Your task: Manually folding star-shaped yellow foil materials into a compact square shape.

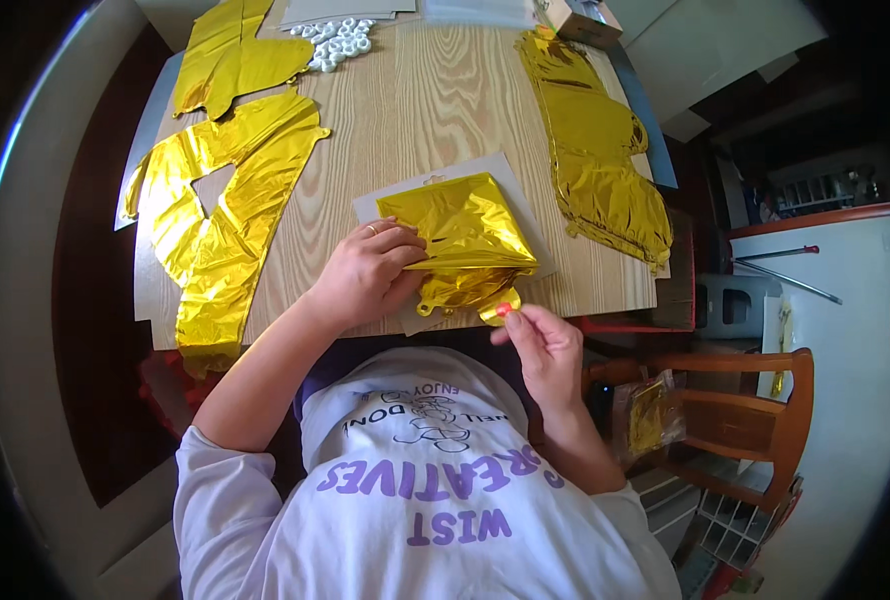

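A gold foil balloon (460, 215), flat and partly folded, lies on a pale grey card (521, 200) with a hang hole, close to the table's near edge. My left hand (370, 268) has its fingers curled over the left side of the foil, gripping it. A ring sits on one of its fingers. My right hand (545, 350) pinches a small foil tab at the balloon's near right end, beside a small red spot (505, 309). The foil's near part hangs loose and crumpled between my hands.
Flat gold foil balloons lie at the far left (245, 75), at left (235, 190) and at right (600, 140) of the wooden table (435, 110). White rolls (337, 45), grey cards (350, 10) and an open box (580, 20) stand at the back. A wooden chair (735, 425) is at right.
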{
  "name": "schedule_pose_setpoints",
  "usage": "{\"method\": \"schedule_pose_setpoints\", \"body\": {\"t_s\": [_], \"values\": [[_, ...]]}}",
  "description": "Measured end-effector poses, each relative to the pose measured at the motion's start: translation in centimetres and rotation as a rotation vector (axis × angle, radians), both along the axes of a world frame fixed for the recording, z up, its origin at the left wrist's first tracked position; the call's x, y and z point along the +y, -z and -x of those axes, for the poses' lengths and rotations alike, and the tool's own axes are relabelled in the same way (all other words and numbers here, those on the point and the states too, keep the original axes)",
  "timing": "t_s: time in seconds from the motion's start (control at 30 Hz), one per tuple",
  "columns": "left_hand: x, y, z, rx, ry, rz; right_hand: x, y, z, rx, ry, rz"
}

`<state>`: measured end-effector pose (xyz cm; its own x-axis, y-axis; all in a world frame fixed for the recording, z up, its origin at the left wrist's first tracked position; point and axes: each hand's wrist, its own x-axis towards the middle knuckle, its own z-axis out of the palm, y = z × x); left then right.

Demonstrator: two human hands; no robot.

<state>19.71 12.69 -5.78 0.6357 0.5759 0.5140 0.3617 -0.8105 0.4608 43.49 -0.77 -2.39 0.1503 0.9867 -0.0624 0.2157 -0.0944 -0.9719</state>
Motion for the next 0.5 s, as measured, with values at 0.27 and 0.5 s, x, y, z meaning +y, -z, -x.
{"method": "schedule_pose_setpoints", "body": {"t_s": [0.27,0.5], "values": [[0.4,-0.5,-0.3,-0.079,-0.059,0.106,5.4,0.8,0.9,-0.982,-0.405,-0.455],[1.4,-4.9,0.0,-0.102,-0.112,0.445,7.0,2.4,1.4,-0.975,-0.347,-0.585]]}}
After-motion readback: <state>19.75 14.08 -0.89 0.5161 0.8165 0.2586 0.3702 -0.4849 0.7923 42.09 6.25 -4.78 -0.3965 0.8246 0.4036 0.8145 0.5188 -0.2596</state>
